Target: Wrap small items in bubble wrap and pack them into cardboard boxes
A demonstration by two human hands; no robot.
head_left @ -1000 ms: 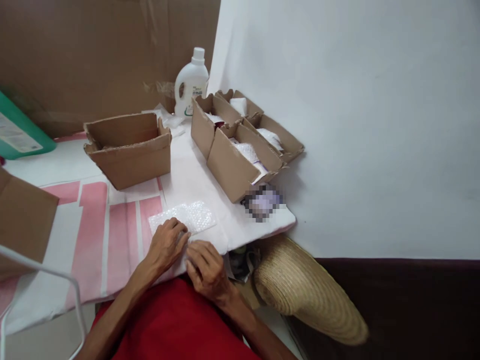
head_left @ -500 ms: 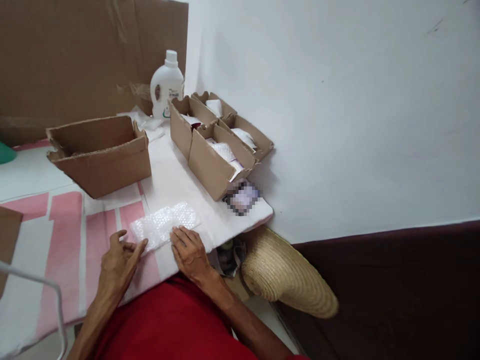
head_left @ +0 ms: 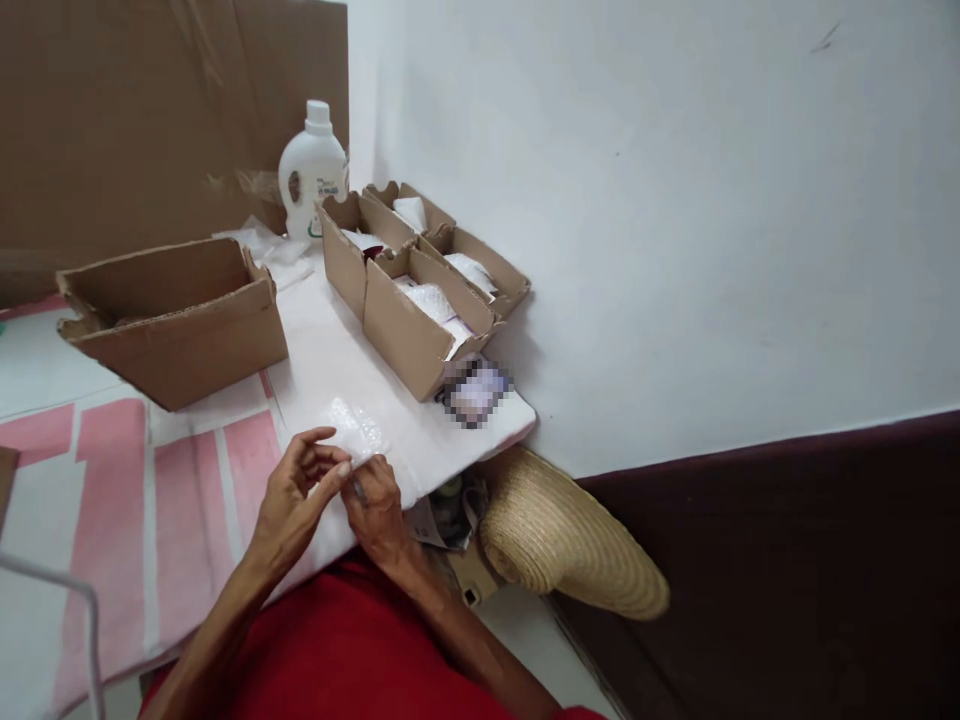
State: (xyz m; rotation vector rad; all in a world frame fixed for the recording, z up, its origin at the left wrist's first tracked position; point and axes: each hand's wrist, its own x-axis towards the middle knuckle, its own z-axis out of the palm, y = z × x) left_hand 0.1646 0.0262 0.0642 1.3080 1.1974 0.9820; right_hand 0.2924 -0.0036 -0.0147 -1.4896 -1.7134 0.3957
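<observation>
Bubble wrap (head_left: 357, 426) — left hand (head_left: 295, 492), right hand (head_left: 377, 503)

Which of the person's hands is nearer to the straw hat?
Right. The right hand sits just left of the straw hat in the picture; the left hand is beyond it, farther away.

bubble wrap (head_left: 358, 428) on table (head_left: 330, 365); large box (head_left: 180, 330) behind-left, small boxes (head_left: 409, 335) behind-right, bottle (head_left: 311, 175) behind boxes, hat (head_left: 570, 540) under table edge.
</observation>
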